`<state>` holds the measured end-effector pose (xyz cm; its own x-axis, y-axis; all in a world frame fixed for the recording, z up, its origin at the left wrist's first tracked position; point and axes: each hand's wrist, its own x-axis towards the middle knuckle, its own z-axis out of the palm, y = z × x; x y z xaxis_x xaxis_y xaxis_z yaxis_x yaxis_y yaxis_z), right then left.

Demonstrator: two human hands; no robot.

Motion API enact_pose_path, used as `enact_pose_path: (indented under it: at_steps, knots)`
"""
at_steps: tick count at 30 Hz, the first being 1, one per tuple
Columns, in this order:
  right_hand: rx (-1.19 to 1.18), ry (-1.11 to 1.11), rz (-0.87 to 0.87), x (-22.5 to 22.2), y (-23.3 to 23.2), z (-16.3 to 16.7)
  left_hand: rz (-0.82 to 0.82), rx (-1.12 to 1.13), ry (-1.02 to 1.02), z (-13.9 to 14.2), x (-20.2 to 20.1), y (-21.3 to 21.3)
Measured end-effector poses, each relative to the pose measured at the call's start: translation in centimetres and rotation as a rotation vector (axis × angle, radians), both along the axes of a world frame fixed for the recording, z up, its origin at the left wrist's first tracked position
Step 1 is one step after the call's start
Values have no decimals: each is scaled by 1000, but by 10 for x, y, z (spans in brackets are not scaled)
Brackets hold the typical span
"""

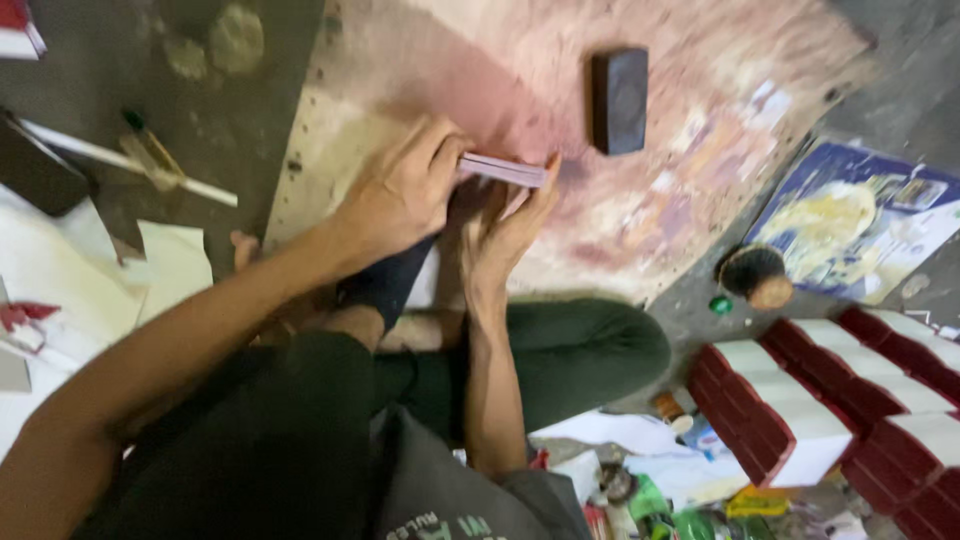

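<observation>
A thin pink stack of card sheets [503, 170] is pinched at its near end by the left hand [400, 190] and steadied from below and at its far end by the fingers of the right hand [505, 225], flat over the stained pink work board [700, 130]. The stack is judged light, somewhat flexible and prone to fanning, so it is best gripped across its edges. A dark rectangular block [619, 100] lies well apart beyond it, and red-edged white boxes [800, 410] are stacked to the right.

Dim warm light, soft motion blur, shadowed lower foreground
</observation>
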<state>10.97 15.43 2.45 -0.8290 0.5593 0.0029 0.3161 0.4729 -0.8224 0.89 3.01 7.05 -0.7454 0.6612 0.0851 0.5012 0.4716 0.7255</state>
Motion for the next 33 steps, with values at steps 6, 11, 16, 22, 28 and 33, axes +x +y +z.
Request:
enact_pose_path:
  at_steps: [6,11,16,22,28,33]
  knots:
    - [101,102,-47,5,3,12,38,-72,247,-2,2,-9]
    - [-500,-17,13,8,10,26,4,-33,-139,0,-5,-28]
    - [-451,-310,338,7,17,38,-324,-472,-113,-2,-15,-53]
    - [230,-599,767,4,23,47,-393,-509,-55,-6,-18,-67]
    - [334,-494,709,3,27,46,-423,-286,-23,-9,-21,-76]
    - [-112,-166,742,4,30,41,-371,-199,-60,-10,-22,-74]
